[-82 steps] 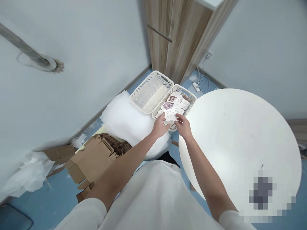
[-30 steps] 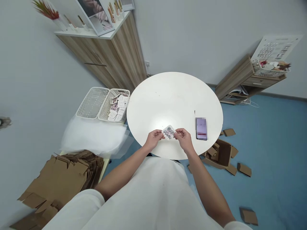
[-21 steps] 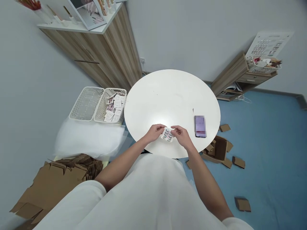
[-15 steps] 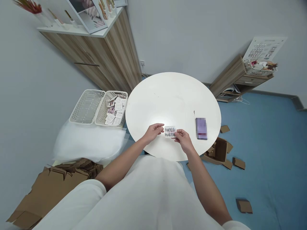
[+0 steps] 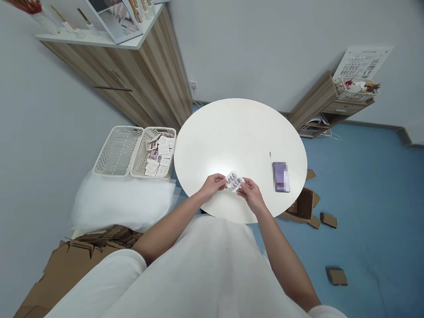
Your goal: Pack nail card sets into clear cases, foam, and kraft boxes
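The small flat white card with rows of shiny silvery pieces (image 5: pixel 234 181) is over the near side of the round white bench (image 5: pixel 245 132), turned askew in my view. I have my left grip (image 5: pixel 212 186) pinching its left corner and my right grip (image 5: pixel 252 194) pinching its right edge. Rightward, well apart, I see a flat purple rectangular object (image 5: pixel 280 173), partly pixelated.

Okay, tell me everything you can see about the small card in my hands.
The card is small and whitish, with rows of shiny, silver-grey oval spots on the face that shows. It looks like stiff plastic or coated card; I can't tell which. It sits turned corner-on, over the near part of the white table. Your left hand holds its left corner, your right hand its right.
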The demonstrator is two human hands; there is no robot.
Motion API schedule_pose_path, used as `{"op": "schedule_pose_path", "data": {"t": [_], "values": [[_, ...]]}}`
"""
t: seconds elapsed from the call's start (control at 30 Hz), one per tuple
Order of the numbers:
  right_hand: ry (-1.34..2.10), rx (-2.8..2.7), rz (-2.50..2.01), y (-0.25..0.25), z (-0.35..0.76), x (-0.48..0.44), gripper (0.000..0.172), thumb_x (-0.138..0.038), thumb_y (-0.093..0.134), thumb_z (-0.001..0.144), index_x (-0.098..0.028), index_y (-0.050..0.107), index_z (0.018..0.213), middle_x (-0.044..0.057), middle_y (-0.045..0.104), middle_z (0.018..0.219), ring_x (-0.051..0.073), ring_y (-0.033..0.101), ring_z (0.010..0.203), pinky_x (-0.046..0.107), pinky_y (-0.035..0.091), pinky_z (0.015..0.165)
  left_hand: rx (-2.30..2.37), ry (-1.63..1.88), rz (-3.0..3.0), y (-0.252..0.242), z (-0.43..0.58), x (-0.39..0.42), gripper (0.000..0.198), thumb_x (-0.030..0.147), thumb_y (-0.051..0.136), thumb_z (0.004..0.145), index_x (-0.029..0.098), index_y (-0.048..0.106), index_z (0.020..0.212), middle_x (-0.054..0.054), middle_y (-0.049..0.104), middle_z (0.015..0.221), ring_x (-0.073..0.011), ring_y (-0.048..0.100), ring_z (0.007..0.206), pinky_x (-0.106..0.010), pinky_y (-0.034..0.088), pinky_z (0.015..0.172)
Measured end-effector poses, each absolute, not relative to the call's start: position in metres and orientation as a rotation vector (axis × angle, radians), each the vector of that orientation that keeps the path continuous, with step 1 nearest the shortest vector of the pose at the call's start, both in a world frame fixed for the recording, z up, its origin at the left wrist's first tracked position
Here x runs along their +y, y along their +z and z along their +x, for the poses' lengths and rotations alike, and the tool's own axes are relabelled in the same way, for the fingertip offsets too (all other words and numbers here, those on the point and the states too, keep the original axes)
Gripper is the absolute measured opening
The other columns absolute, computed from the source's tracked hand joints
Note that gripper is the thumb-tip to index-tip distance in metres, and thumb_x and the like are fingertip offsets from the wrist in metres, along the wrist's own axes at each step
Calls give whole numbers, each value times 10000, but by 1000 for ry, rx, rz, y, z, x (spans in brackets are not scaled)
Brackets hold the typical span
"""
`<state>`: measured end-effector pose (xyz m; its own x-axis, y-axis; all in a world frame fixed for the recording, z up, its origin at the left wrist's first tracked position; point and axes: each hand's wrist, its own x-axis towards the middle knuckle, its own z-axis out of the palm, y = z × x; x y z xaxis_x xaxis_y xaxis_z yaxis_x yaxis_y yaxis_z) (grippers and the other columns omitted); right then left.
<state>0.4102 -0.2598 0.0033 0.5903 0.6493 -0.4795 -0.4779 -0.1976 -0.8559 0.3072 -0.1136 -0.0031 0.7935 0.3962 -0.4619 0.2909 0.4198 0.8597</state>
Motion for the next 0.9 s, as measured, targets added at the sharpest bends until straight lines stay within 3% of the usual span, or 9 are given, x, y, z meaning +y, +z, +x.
{"op": "schedule_pose_path", "data": {"t": [0.17, 0.37, 0.63, 0.9], "values": [[979, -224, -1534, 3, 409, -256, 364, -419, 675, 609, -194, 547, 865, 5, 598, 782, 144, 620, 664, 321, 493, 675, 675, 14, 1106, -7, 303, -126, 212, 259, 671, 651, 152, 540, 778, -33, 634, 749, -144, 634, 743, -265, 446, 680], [1011, -359, -1574, 1, 418, -254, 366, -408, 647, 638, -188, 611, 927, -15, 570, 699, 110, 547, 602, 311, 476, 654, 664, 150, 1352, -9, 297, -115, 335, 343, 607, 709, 169, 572, 993, -30, 611, 811, -126, 594, 745, -270, 453, 700], [951, -311, -1575, -10, 411, -250, 417, -381, 648, 649, -185, 567, 1008, -30, 514, 679, 113, 532, 644, 317, 474, 691, 636, 205, 1422, -18, 293, -114, 275, 278, 587, 717, 159, 600, 964, -25, 597, 780, -126, 586, 720, -264, 463, 698], [966, -431, -1623, -20, 397, -247, 600, -325, 692, 605, -244, 469, 1156, 29, 527, 963, 120, 545, 732, 339, 477, 738, 811, 253, 1392, -28, 278, -111, 307, 299, 590, 723, 165, 569, 998, -18, 575, 774, -96, 561, 633, -231, 450, 607]]}}
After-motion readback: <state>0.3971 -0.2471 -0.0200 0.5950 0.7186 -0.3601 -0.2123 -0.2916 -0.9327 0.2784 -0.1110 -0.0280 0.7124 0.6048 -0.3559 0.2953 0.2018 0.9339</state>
